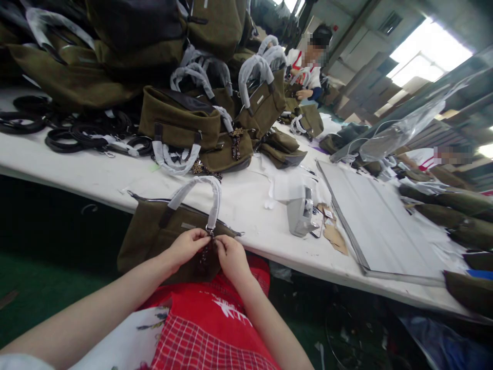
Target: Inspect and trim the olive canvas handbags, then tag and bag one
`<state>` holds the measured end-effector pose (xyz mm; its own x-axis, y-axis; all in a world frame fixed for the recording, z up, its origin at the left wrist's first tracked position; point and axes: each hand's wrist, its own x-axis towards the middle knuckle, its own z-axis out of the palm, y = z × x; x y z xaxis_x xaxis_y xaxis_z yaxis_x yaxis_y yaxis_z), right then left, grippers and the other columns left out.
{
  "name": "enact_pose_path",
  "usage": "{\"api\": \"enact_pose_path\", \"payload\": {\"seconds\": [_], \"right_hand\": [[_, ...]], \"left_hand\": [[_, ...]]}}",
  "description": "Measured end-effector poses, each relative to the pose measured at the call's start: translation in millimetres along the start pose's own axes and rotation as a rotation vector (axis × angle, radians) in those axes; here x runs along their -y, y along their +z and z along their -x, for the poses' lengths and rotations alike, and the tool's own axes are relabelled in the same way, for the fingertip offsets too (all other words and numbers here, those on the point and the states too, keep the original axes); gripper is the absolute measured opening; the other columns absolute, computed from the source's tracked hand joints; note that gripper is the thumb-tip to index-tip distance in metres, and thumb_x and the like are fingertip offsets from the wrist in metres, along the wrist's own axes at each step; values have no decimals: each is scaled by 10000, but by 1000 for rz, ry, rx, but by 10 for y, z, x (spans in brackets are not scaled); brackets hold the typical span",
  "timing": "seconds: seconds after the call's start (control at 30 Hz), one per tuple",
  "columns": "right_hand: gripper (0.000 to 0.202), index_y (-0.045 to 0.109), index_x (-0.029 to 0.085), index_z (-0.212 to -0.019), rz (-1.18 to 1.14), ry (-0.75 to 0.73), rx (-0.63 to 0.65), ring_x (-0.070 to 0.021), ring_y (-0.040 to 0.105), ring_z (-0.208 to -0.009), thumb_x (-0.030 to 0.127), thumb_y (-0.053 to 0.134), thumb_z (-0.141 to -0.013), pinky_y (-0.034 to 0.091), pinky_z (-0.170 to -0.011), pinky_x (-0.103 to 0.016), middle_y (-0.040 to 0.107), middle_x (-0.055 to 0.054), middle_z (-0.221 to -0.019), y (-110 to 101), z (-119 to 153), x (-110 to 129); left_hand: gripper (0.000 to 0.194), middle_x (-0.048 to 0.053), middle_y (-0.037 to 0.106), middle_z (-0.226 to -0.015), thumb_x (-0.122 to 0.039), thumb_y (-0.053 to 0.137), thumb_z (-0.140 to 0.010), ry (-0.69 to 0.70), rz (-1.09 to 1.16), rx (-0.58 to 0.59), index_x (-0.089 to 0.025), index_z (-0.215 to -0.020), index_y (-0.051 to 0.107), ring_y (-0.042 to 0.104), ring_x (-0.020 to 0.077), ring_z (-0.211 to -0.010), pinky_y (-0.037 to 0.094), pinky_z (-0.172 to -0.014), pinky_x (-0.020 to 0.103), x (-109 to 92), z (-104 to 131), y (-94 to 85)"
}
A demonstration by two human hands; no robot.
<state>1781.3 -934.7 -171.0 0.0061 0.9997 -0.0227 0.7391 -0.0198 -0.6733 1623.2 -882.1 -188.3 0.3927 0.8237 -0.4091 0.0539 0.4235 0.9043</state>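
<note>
An olive-green handbag [146, 231] rests against the table's near edge and my lap, its zipper at the top. Its handle [196, 187] stands up in clear plastic wrap. At the handle's right base, a dark patterned ribbon [204, 257] hangs down the bag's front. My left hand [190, 246] pinches the ribbon close to the handle's metal ring. From the other side my right hand [231, 254] pinches it too, fingertips almost touching the left ones. The fingers partly hide the ribbon's upper part.
Several olive bags [181, 115] are piled at the back left, beside coiled black straps [73, 133]. A grey tape dispenser [302, 213] and a large grey board [381, 221] lie to the right on the white table [246, 205]. Another person [308, 72] works at the far end.
</note>
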Motion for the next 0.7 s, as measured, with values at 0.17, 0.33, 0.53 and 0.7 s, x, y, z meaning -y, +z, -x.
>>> {"api": "enact_pose_path", "payload": {"seconds": [0.17,0.33,0.53,0.7], "right_hand": [[268,686,218,-1082,166,-77,-16,-172,657,-936,211,441,-974,472,-868,-262,724,-45,-1007,-17,11,43],[264,682,224,-1089,249,-84,-7,-171,660,-894,215,442,-980,473,-831,-257,720,-37,-980,-50,6,77],[251,684,226,-1084,220,-64,-7,-166,656,-935,217,454,-984,467,-857,-247,721,-25,-1013,-124,-37,33],[252,692,249,-1087,265,-54,43,-165,659,-910,246,458,-993,465,-840,-245,725,-20,-1004,-164,-45,14]], "left_hand": [[527,52,662,-743,-653,626,-703,-92,109,-5,-142,-834,598,622,190,-696,453,-643,290,-55,27,-22],[521,27,645,-687,-610,731,-650,-10,-109,-14,-133,-846,659,548,146,-573,371,-528,256,-41,-38,-76],[408,88,734,-858,-460,765,-651,61,-168,51,-129,-878,690,666,248,-810,501,-773,351,64,-151,-219],[408,98,724,-906,-414,768,-670,40,-182,223,-116,-934,678,660,242,-846,503,-803,357,1,-176,-368]]}}
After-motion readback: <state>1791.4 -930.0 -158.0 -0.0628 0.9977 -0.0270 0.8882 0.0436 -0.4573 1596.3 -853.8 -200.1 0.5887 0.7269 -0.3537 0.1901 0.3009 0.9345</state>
